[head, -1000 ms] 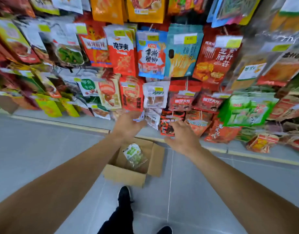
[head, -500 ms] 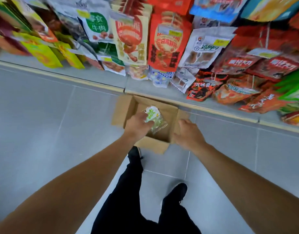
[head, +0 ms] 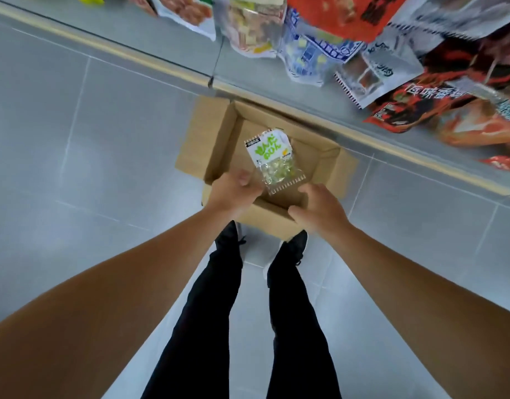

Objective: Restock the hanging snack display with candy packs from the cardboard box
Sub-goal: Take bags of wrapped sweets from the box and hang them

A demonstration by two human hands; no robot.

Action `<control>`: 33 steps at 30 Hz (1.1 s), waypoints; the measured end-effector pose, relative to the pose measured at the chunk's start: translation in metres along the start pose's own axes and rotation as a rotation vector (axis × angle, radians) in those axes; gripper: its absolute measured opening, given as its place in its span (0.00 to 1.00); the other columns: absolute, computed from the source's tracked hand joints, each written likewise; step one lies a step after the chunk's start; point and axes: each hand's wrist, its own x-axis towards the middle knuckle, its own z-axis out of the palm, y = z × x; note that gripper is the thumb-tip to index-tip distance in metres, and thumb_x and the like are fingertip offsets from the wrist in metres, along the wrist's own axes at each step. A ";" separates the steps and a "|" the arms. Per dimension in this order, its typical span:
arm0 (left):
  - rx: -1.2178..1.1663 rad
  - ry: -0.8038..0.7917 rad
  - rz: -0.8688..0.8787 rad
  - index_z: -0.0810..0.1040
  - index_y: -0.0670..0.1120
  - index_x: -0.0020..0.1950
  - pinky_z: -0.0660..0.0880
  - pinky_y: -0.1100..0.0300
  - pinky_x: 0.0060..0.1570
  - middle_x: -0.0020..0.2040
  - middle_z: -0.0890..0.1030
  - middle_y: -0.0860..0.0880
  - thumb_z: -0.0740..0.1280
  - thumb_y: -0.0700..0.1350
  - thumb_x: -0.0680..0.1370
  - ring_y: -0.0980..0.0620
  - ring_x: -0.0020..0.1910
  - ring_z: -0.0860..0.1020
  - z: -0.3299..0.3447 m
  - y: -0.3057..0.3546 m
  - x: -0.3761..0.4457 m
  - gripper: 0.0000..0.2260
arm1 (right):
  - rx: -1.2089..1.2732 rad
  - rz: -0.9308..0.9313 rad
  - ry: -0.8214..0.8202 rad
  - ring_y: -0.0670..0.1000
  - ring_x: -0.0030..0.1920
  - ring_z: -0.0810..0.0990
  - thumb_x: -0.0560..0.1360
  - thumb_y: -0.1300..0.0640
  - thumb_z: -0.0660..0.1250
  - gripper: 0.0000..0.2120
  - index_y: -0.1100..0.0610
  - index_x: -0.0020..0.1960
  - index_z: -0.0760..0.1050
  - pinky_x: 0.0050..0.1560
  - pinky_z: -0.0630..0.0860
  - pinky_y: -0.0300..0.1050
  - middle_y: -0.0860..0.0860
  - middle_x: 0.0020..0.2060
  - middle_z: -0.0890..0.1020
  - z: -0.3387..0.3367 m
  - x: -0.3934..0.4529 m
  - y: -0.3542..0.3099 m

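Left hand (head: pixel 233 194) is pinching the candy pack's (head: pixel 272 159) clear lower corner over the cardboard box (head: pixel 219 145); right hand (head: pixel 317 208) is hovering, fingers loosely curled, empty. Better: lifting by the header, hole kept clear.

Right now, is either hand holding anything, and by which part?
The left hand pinches the candy pack at its lower left edge. The right hand holds nothing.
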 end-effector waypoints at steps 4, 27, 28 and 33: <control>-0.081 -0.004 -0.077 0.75 0.50 0.52 0.74 0.57 0.51 0.50 0.79 0.52 0.70 0.46 0.74 0.51 0.50 0.76 0.038 -0.028 0.079 0.08 | 0.004 0.036 -0.009 0.57 0.64 0.74 0.74 0.52 0.68 0.26 0.54 0.70 0.70 0.61 0.71 0.47 0.54 0.63 0.75 0.028 0.083 0.029; -0.404 0.047 -0.402 0.75 0.46 0.61 0.80 0.51 0.52 0.51 0.81 0.48 0.74 0.46 0.67 0.47 0.50 0.80 0.207 -0.170 0.376 0.23 | 0.290 0.240 0.190 0.52 0.58 0.77 0.74 0.46 0.72 0.25 0.51 0.68 0.71 0.50 0.72 0.43 0.49 0.62 0.76 0.175 0.408 0.129; -0.454 0.042 -0.406 0.75 0.45 0.60 0.80 0.50 0.52 0.51 0.81 0.47 0.74 0.44 0.69 0.46 0.50 0.81 0.205 -0.172 0.375 0.21 | 0.307 0.253 0.183 0.50 0.54 0.77 0.75 0.46 0.71 0.22 0.52 0.65 0.72 0.48 0.73 0.43 0.49 0.58 0.77 0.176 0.404 0.127; -0.490 0.084 -0.352 0.76 0.47 0.46 0.78 0.55 0.34 0.43 0.81 0.45 0.71 0.42 0.72 0.43 0.41 0.82 0.183 -0.157 0.339 0.06 | 0.460 0.281 0.192 0.47 0.40 0.77 0.76 0.50 0.68 0.06 0.51 0.46 0.73 0.41 0.75 0.46 0.47 0.43 0.78 0.160 0.362 0.118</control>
